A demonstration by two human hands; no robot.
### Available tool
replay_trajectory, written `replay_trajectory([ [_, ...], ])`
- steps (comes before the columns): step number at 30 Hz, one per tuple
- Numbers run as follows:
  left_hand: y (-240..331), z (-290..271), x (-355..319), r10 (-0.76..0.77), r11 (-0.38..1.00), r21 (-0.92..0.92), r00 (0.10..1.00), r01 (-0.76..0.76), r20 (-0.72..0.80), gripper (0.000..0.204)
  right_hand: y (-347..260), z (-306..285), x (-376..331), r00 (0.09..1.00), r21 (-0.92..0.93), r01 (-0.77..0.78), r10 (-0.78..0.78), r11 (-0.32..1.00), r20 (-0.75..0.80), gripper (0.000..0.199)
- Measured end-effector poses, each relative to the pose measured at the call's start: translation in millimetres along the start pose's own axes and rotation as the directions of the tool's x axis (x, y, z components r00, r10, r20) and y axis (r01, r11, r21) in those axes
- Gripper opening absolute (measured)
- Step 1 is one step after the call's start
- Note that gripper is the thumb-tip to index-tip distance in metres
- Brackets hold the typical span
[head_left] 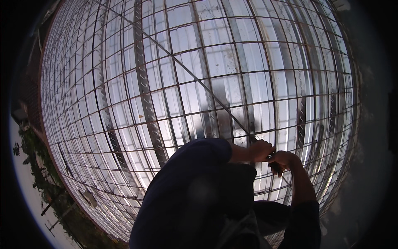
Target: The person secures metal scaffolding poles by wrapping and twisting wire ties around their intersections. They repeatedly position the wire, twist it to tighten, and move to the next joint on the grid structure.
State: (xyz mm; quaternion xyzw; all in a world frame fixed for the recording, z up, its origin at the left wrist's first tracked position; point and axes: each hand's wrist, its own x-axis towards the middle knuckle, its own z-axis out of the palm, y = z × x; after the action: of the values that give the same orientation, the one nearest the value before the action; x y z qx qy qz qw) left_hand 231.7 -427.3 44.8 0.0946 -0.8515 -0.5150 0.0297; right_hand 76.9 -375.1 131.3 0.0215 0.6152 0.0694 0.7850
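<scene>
My left hand (262, 150) is closed, fingers curled, just beyond the lower end of the visible stretch of a long thin steel bar (195, 77). That bar runs diagonally over a steel reinforcing mesh (202, 79) from the upper left. Touching or nearly touching it on the right, my right hand (283, 159) is bent at the wrist and closed. A small dark object (275, 167) shows at its fingers; shadow hides its kind. What my left fingers hold is hidden. Thin wire seems to curl by the bar near my left hand.
Under the mesh lies shiny ribbed metal decking (224, 60), with dark embossed ribs (145, 93) running lengthwise. The deck's edge (62, 174) curves along the left, with greenery (45, 178) beyond. My bent knee (236, 182) is close to my hands.
</scene>
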Motion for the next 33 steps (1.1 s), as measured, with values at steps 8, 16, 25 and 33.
replay_trajectory([
  [8,-10.8,-3.5,20.9,-0.063,0.972,-0.224,0.998,0.064,0.011,0.043,0.6,60.2,-20.1,0.343,-0.875,-0.332,-0.819,0.352,-0.46,0.033],
  [16,3.3,-17.6,9.3,-0.01,0.971,-0.239,1.0,0.011,0.005,0.042,-29.5,30.4,-31.5,0.851,-0.816,-0.161,-0.34,0.555,-0.399,0.021],
  [25,-6.4,-4.1,-6.3,0.119,0.988,-0.115,0.988,-0.107,0.097,0.043,-10.5,24.1,-27.9,0.995,-0.114,0.091,-0.096,0.989,-0.037,0.036],
  [33,-27.2,27.9,16.9,0.146,0.946,-0.32,0.958,-0.062,0.246,0.049,13.9,43.4,-1.6,0.78,-0.856,-0.08,-0.502,0.511,-0.373,0.04],
])
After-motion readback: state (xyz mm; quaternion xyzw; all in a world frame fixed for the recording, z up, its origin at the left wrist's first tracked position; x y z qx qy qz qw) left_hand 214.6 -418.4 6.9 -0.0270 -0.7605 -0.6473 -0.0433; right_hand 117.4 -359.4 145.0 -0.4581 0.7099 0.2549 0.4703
